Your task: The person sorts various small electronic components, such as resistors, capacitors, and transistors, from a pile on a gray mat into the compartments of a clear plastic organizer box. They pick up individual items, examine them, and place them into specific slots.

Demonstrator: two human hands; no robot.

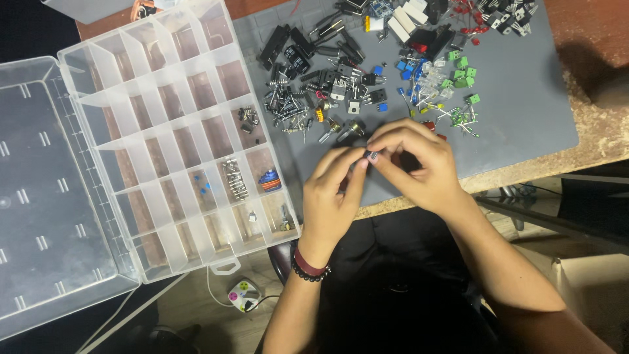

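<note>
Grey mat [517,111] covers the desk under both hands, which meet near its front edge. A tiny dark part [372,156] sits pinched between the fingertips of the right hand [419,167] and those of the left hand [331,200]; each hand is closed on it from its own side. The part pokes out only a little at the meeting point of the fingers, so its shape and kind are hard to make out, and most of it is hidden by the fingertips. It is held just above the mat, near the front of the pile of parts [373,72] that spreads across the mat: black pieces, blue and green blocks, clear pieces with thin legs, and red ones at the far edge, where the pile is cut off by the picture's top. Left of the hands lies a clear box [164,131] with many compartments, a few holding small items; its open lid [39,196] runs off the left edge. A beaded bracelet [308,267] circles the left wrist. Below the desk a small white plug [244,294] lies on the floor.
</note>
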